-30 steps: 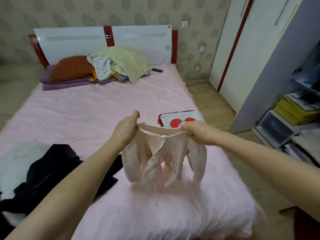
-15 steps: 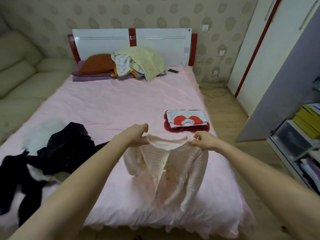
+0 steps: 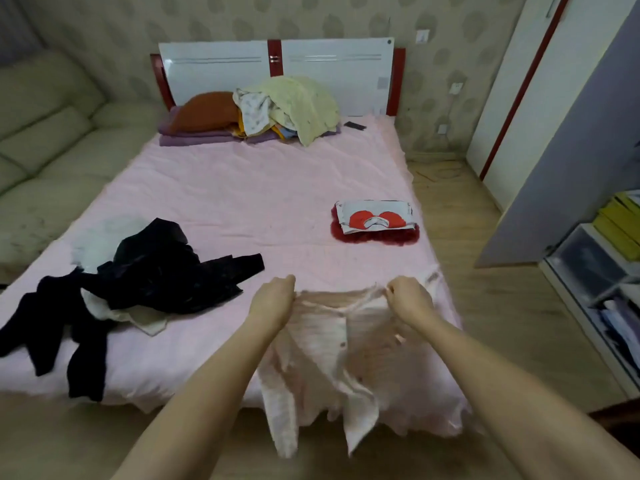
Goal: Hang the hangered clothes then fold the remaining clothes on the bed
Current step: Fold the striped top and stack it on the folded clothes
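1. Nearest the camera, both bare forearms reach forward over the foot of the bed (image 3: 242, 202). The left hand (image 3: 273, 301) and the right hand (image 3: 408, 299) each have their fingers curled tight on the top edge of a pale pink cardigan (image 3: 332, 355), one hand at each shoulder.
2. The cardigan lies spread between the hands at the bed's near right corner; its front panels and hem hang down past the foot edge of the mattress, above the wooden floor (image 3: 485, 323).
3. To the left of the hands a heap of black clothes (image 3: 149, 271) sprawls across the near left part of the bed, with a bit of cream fabric showing beneath it; dark legs or sleeves trail to the near edge. It lies near the left hand but apart from it.
4. Between that heap and the cardigan a strip of bare pink sheet runs up the middle of the bed.
5. Further up, close to the right edge, sits a folded white garment with red shapes (image 3: 375, 218) on top of a dark red item.
6. On the right, a strip of floor separates the bed from a wardrobe (image 3: 540, 109) and shelves (image 3: 595, 271) with yellow books.
7. A pale green sofa (image 3: 45, 140) stands close along the left side.
8. At the headboard (image 3: 277, 69), an orange pillow (image 3: 207, 110) and a pile of light clothes (image 3: 294, 105) rest together, a small dark object just right of them.
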Available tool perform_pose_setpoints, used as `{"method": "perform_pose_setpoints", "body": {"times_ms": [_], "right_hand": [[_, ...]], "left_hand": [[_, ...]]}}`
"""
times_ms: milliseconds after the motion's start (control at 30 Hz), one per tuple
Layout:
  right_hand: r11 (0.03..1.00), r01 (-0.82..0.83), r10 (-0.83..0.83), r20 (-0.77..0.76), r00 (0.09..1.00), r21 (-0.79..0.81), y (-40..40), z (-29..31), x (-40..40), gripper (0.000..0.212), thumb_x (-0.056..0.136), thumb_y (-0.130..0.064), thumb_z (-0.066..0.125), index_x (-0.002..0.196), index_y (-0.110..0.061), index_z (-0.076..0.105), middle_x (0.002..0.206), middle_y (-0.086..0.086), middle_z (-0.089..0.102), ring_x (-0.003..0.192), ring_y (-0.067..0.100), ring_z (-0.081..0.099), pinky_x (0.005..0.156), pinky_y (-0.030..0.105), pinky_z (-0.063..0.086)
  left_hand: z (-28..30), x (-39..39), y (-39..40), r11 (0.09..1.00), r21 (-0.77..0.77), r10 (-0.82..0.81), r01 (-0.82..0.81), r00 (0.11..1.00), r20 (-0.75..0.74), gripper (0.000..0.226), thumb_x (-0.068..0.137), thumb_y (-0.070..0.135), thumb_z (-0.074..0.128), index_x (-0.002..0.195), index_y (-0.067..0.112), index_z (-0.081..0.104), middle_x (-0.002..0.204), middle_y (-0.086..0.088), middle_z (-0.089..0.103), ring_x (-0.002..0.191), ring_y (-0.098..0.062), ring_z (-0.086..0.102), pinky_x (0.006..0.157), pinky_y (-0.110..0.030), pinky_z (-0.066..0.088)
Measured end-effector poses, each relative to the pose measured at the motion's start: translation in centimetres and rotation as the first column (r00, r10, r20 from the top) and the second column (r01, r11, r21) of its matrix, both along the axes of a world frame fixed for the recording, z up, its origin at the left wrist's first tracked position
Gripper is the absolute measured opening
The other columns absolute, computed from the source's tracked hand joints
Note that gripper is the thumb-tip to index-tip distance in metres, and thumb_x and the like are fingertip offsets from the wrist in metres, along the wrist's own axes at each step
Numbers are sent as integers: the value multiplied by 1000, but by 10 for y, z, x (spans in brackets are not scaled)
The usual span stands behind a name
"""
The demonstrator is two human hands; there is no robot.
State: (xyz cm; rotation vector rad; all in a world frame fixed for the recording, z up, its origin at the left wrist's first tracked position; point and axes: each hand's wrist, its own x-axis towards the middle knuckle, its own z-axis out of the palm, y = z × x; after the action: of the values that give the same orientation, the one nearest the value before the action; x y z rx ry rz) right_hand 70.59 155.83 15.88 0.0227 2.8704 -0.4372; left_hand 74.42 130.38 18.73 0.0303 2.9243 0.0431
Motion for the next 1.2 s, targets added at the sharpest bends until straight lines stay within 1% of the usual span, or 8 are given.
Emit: {"method": "perform_pose_setpoints", "body": {"times_ms": [200, 333, 433, 500, 633, 800, 1033, 1200], "right_hand": [[999, 36, -25, -240, 971, 39, -16, 42, -11, 16, 88, -15, 47, 86, -12, 62, 102, 15, 65, 97, 36, 61, 69, 31, 38], [987, -128, 121, 81, 989, 97, -7, 36, 5, 19, 84, -14, 50, 66, -9, 49, 74, 6, 53, 81, 33, 58, 63, 27, 38], [947, -311, 260, 379, 888, 81, 1, 22, 15, 29, 84, -16, 55, 56, -14, 46, 65, 4, 50, 73, 28, 51, 61, 26, 39], [937, -341, 274, 445, 852, 76, 4, 17, 13, 31, 85, -16, 56, 55, -15, 47, 66, 4, 51, 73, 25, 49, 60, 27, 39], [950, -283, 241, 266, 933, 132, 9, 11, -7, 35, 92, -27, 51, 58, -17, 45, 69, -1, 51, 76, 25, 49, 63, 29, 36], [981, -173, 170, 42, 985, 87, 3, -8, -37, 38, 98, -29, 43, 60, -22, 38, 84, 4, 55, 82, 26, 52, 67, 30, 36], [998, -63, 62, -77, 995, -12, -28, -55, -110, 41, 99, -24, 41, 58, -18, 35, 79, 6, 43, 77, 28, 45, 60, 33, 33], [996, 36, -44, -100, 994, -81, -56, -112, -185, 30, 100, -19, 41, 90, 1, 61, 98, 19, 50, 94, 34, 50, 68, 35, 34]], "left_hand": [[22, -3, -4, 985, -106, -146, 138, 987, -74, 28, 97, 32, 45, 111, 7, 47, 107, -15, 62, 95, -35, 59, 66, -35, 36], [17, 2, -10, 976, -42, -200, 213, 958, 206, 47, 93, 54, 49, 93, 8, 59, 98, -12, 64, 95, -32, 59, 71, -33, 39], [1, 4, -11, 967, 45, -249, 251, 886, 392, 47, 93, 51, 52, 67, 12, 51, 73, -7, 58, 74, -27, 56, 62, -32, 38], [-1, 1, -10, 972, 99, -235, 213, 875, 424, 52, 88, 56, 57, 59, 15, 46, 62, -2, 53, 62, -23, 54, 53, -29, 34], [3, -11, -3, 978, 32, -204, 204, 934, 295, 51, 85, 60, 59, 63, 16, 44, 66, 1, 48, 66, -20, 47, 53, -30, 28], [-23, -42, -6, 991, -25, -128, 130, 989, 67, 27, 97, 36, 49, 98, 12, 62, 110, -11, 63, 105, -31, 58, 68, -30, 35], [-89, -124, -28, 996, 83, 19, -18, 1000, -7, 17, 97, 15, 41, 107, 10, 54, 110, -13, 60, 99, -35, 59, 73, -38, 43], [-133, -197, -38, 937, 327, 144, -122, 989, -41, 16, 97, 7, 26, 107, 6, 38, 90, -16, 57, 82, -35, 54, 70, -45, 45]]}}
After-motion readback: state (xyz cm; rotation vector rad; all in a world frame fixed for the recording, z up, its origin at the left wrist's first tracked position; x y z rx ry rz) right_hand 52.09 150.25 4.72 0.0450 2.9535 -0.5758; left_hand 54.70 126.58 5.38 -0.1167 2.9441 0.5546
